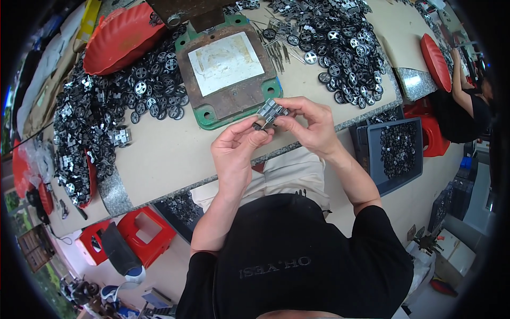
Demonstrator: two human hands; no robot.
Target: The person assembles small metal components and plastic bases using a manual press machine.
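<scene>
A small blocky silver-and-black plastic part [271, 110] is raised in front of my body, just over the near edge of the bench. My right hand [314, 126] pinches its right side between thumb and fingers. At its lower left end, my left hand [234, 150] has thumb and fingertips closed on it; a small dark piece shows there, too covered to name. Just beyond my hands stands a green-and-brown metal press base [223, 102] with a worn white sheet [226, 63] on top.
Black wheels with silver spokes [350, 58] are heaped right of the press, near thin metal pins [277, 53]. More wheels and small parts [87, 122] pile up left, by a red tray [123, 40]. A grey crate [394, 183] and red stool [142, 236] stand below. Another person [465, 103] sits far right.
</scene>
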